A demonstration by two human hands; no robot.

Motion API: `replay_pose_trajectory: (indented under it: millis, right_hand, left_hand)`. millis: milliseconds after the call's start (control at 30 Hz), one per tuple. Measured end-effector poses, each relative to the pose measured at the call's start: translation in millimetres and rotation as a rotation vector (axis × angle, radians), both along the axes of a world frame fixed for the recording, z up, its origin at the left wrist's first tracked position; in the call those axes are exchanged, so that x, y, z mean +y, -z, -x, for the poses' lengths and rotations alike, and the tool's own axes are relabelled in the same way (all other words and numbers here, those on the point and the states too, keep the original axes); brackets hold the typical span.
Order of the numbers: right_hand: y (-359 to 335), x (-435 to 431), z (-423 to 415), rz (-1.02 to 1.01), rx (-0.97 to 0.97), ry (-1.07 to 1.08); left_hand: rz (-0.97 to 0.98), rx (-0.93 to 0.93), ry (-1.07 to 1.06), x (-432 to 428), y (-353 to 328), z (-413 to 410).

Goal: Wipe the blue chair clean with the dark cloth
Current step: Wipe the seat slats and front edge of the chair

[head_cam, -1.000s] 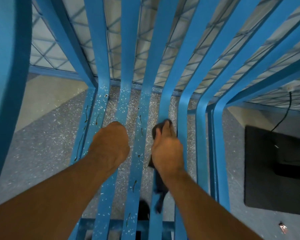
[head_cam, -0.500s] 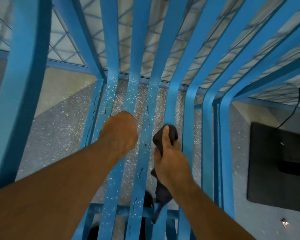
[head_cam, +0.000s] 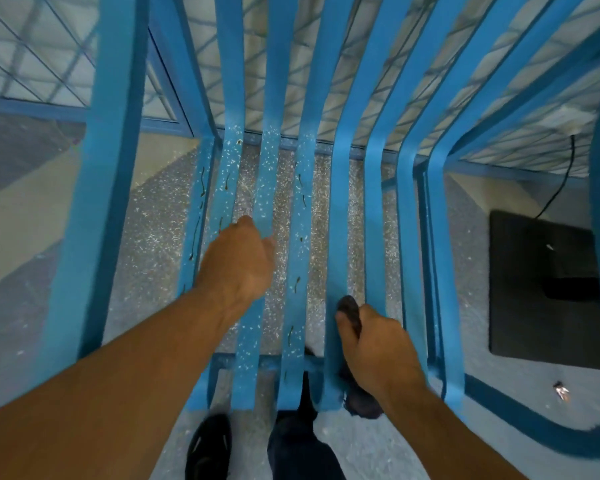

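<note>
Slats of the blue chair (head_cam: pixel 340 202) fill the frame, running from top to bottom centre, with speckled floor (head_cam: pixel 146 244) showing between them. Slats left of centre carry pale flecks and a few dark streaks; those right of centre look clean.

Step in hand, by the look of it: drawing the cloth along one slat toward the seat's front edge at lower centre. To do it well, the person would likely keep the cloth wrapped round the slat so top and edges are wiped in one pass, carry the stroke fully off the front end, then move one slat left onto the flecked ones. Dark streaks may need firmer pressure or a repeat pass.

Left hand (head_cam: pixel 238 261), centre frame, is curled over a flecked slat, fingers hooked out of sight beneath — apparently steadying the chair; it holds no cloth.

Right hand (head_cam: pixel 378 348), lower right of centre, has its grip closed round the dark cloth (head_cam: pixel 350 311) and pressed against a clean slat, thumb alongside. A little cloth shows above the thumb; more bunches below the wrist at the slat's end.

Black shoe (head_cam: pixel 208 445) at bottom centre.
</note>
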State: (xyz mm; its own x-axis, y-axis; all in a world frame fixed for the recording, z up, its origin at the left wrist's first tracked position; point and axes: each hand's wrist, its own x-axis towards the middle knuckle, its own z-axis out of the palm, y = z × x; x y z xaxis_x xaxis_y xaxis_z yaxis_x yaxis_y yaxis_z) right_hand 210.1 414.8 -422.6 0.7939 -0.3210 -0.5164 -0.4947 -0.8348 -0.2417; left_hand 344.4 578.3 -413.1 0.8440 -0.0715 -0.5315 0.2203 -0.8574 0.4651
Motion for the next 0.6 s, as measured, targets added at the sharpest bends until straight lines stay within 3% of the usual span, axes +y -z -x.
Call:
replay_pose_trajectory:
  millis: [267, 333, 400, 500, 533, 600]
  right_hand:
    - [-20, 22, 82, -0.622, -0.035, 0.729]
    - [-29, 32, 97, -0.8, -0.11, 0.931]
    - [-38, 45, 109, -0.977, -0.175, 1.107]
    - [-47, 64, 121, -1.161, -0.267, 1.324]
    - [-48, 69, 124, -1.18, -0.287, 1.38]
    - [-46, 77, 130, -1.178, -0.282, 1.424]
  left_hand:
    - [0.083, -0.08, 0.061, 38, -32, 95]
    - [0.178, 0.024, 0.104, 44, -37, 131]
    - [0.283, 0.256, 0.104, 48, -38, 169]
    - [0.4, 0.552, -0.115, 54, -34, 215]
    - [0.415, 0.563, -0.178, 55, -32, 226]
    - [0.37, 0.41, -0.143, 57, -31, 242]
